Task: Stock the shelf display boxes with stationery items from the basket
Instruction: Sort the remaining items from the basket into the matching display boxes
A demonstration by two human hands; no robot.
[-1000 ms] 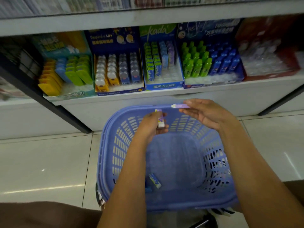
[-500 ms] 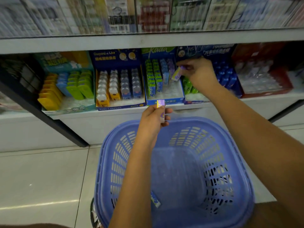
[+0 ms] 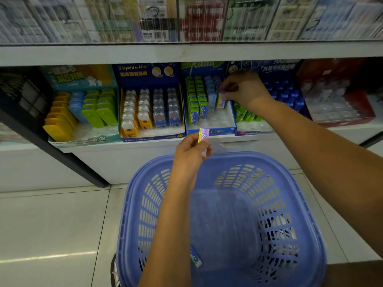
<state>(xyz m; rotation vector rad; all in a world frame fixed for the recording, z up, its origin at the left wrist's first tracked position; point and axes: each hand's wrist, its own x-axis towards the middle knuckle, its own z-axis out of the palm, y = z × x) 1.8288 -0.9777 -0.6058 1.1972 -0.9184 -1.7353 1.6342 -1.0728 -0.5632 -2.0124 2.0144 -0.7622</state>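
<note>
My right hand reaches into the green-and-blue display box on the shelf and pinches a purple eraser, which stands upright in the box's right-hand column. My left hand hovers over the far rim of the blue plastic basket and grips a second purple eraser upright. One blue eraser lies on the basket floor, partly hidden by my left forearm. Green and blue erasers fill the box's other columns.
To the left stand a dark blue box of bear-shaped items and a teal box of yellow, blue and green items. To the right are a box of green and blue bottles and a red box. A white shelf board overhangs them.
My right hand has carried its purple eraser from above the basket up into the display box and lowered it into a column. My left hand has risen slightly with its eraser.
</note>
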